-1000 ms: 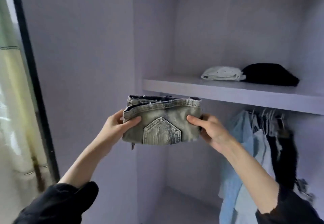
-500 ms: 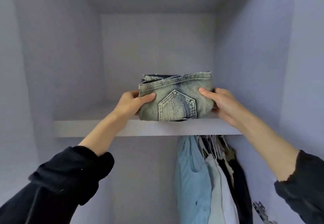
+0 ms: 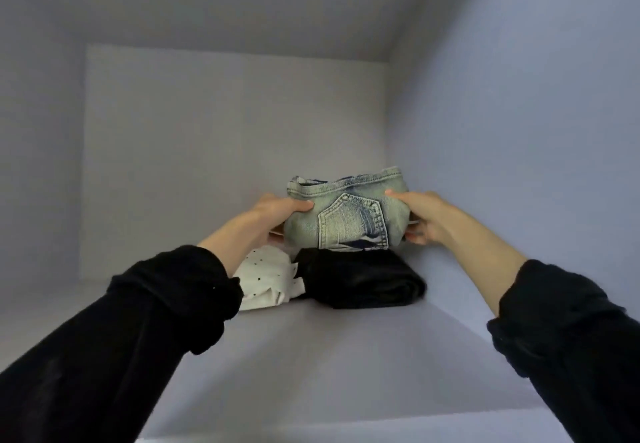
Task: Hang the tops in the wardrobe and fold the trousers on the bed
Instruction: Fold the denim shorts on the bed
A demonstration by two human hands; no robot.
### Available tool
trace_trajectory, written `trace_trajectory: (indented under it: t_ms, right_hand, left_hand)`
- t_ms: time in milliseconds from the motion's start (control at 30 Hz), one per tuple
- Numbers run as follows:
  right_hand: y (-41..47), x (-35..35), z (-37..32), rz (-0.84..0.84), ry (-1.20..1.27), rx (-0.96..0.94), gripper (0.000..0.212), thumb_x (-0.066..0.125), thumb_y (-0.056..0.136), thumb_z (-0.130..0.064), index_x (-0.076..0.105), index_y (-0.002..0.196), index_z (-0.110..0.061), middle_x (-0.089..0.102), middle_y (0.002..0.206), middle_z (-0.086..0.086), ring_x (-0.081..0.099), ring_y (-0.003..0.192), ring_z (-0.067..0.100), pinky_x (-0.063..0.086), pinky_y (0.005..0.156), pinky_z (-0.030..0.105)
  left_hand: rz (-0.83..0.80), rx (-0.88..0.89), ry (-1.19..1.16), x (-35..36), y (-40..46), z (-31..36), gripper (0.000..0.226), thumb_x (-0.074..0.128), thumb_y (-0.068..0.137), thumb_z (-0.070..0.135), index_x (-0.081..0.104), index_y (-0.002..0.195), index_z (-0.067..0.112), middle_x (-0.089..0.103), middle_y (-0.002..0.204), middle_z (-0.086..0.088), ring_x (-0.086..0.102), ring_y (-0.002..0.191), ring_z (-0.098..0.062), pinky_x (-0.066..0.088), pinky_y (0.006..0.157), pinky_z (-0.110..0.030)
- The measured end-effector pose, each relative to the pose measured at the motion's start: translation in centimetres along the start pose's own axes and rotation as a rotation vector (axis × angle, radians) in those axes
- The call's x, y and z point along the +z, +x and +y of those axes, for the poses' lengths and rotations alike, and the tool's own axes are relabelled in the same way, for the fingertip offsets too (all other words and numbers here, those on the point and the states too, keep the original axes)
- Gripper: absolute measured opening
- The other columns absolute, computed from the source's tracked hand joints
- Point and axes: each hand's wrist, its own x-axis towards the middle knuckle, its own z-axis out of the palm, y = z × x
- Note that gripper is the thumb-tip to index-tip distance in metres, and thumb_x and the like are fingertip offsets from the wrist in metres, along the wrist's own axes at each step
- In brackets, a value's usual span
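Pale lilac wardrobe walls (image 3: 207,151) close round a bare, smooth shelf (image 3: 346,356) of the same colour. Left hand (image 3: 277,212) and right hand (image 3: 424,215) each clasp one end of the folded, faded blue-green denim trousers (image 3: 346,212), thumbs on the front. Directly beneath the grip lies a folded black garment (image 3: 360,281); touching its left side, a folded white dotted garment (image 3: 266,279).

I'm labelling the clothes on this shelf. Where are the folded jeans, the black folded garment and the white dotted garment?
folded jeans (image 3: 349,215), head view, on the back pocket.
black folded garment (image 3: 360,278), head view, on its top face.
white dotted garment (image 3: 265,279), head view, on the dotted fabric beside the left sleeve.
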Motion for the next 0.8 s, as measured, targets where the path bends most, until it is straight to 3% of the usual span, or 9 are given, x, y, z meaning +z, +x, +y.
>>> trace_trajectory:
  t_ms: [133, 233, 300, 333, 433, 500, 567, 633, 800]
  right_hand:
    - [7.2, 0.5, 0.1, 0.180, -0.139, -0.089, 0.039, 0.058, 0.090, -0.027, 0.053, 0.121, -0.003, 0.060, 0.109, 0.018, 0.060, 0.097, 0.031, 0.046, 0.077, 0.035]
    - [9.8, 1.7, 2.3, 0.417, -0.807, -0.489, 0.046, 0.045, 0.096, -0.025, 0.040, 0.137, -0.005, 0.044, 0.137, 0.020, 0.044, 0.124, 0.033, 0.038, 0.098, 0.036]
    - [10.5, 2.9, 4.6, 0.194, -1.107, -0.739, 0.044, 0.038, 0.099, -0.028, 0.038, 0.140, -0.013, 0.039, 0.144, 0.014, 0.035, 0.132, 0.029, 0.029, 0.108, 0.037]
    - [11.1, 3.3, 5.7, 0.048, -1.220, -0.757, 0.044, 0.033, 0.100, -0.033, 0.039, 0.141, -0.018, 0.037, 0.147, 0.010, 0.030, 0.136, 0.026, 0.023, 0.112, 0.037]
    - [12.3, 3.6, 7.0, -0.087, -1.352, -0.598, 0.046, 0.022, 0.100, -0.042, 0.041, 0.140, -0.030, 0.030, 0.153, 0.004, 0.018, 0.143, 0.023, 0.009, 0.116, 0.041]
    - [13.1, 3.5, 6.8, -0.057, -1.336, -0.566, 0.046, 0.020, 0.101, -0.037, 0.049, 0.134, -0.027, 0.040, 0.147, 0.006, 0.030, 0.137, 0.026, 0.017, 0.113, 0.041]
    - [13.8, 3.4, 7.3, -0.123, -1.359, -0.515, 0.048, 0.015, 0.101, -0.034, 0.045, 0.138, -0.026, 0.044, 0.145, 0.005, 0.041, 0.130, 0.027, 0.026, 0.110, 0.040]
    - [14.1, 3.8, 8.2, -0.243, -1.387, -0.403, 0.050, 0.010, 0.101, -0.035, 0.027, 0.147, -0.030, 0.033, 0.152, 0.000, 0.037, 0.134, 0.024, 0.027, 0.112, 0.039]
    - [14.9, 4.8, 8.2, -0.310, -1.438, -0.273, 0.050, 0.009, 0.101, -0.030, 0.010, 0.151, -0.023, 0.016, 0.158, 0.002, 0.024, 0.142, 0.022, 0.018, 0.117, 0.038]
  left_hand:
    - [0.007, -0.065, -0.051, 3.7, 7.3, -1.2, 0.041, 0.075, 0.078, 0.031, 0.059, 0.105, 0.004, 0.066, 0.095, -0.012, 0.064, 0.074, -0.023, 0.053, 0.055, -0.030]
    - [0.056, -0.069, 0.225, 7.0, 10.0, -4.4, 0.037, 0.067, 0.083, 0.036, 0.060, 0.102, 0.004, 0.066, 0.100, -0.013, 0.064, 0.078, -0.027, 0.052, 0.055, -0.028]
    - [0.204, -0.017, 0.518, 8.1, 11.3, -6.0, 0.042, 0.057, 0.087, 0.038, 0.054, 0.114, 0.006, 0.061, 0.118, -0.015, 0.060, 0.104, -0.032, 0.048, 0.078, -0.032]
    - [0.283, 0.023, 0.644, 8.2, 11.7, -6.1, 0.045, 0.053, 0.088, 0.037, 0.047, 0.122, 0.009, 0.056, 0.124, -0.015, 0.055, 0.112, -0.033, 0.044, 0.086, -0.035]
    - [0.392, 0.494, 0.989, 7.8, 12.5, -4.6, 0.044, 0.047, 0.091, 0.023, 0.039, 0.134, 0.016, 0.047, 0.133, -0.009, 0.045, 0.121, -0.030, 0.039, 0.094, -0.040]
    - [0.216, 0.710, 1.007, 8.5, 12.5, -4.1, 0.038, 0.042, 0.094, 0.019, 0.049, 0.131, 0.018, 0.049, 0.137, -0.006, 0.047, 0.122, -0.028, 0.038, 0.097, -0.036]
    - [-0.012, 0.544, 1.098, 9.5, 12.4, -4.9, 0.039, 0.030, 0.099, 0.029, 0.056, 0.124, 0.015, 0.053, 0.135, -0.012, 0.051, 0.119, -0.030, 0.040, 0.094, -0.033]
    - [-0.173, 0.313, 1.170, 9.9, 12.6, -6.2, 0.049, 0.019, 0.101, 0.033, 0.054, 0.126, 0.009, 0.050, 0.136, -0.019, 0.049, 0.121, -0.032, 0.037, 0.094, -0.031]
    - [-0.244, 0.228, 1.124, 10.1, 13.0, -6.9, 0.052, 0.013, 0.102, 0.033, 0.035, 0.142, 0.009, 0.033, 0.150, -0.014, 0.035, 0.135, -0.029, 0.026, 0.109, -0.033]
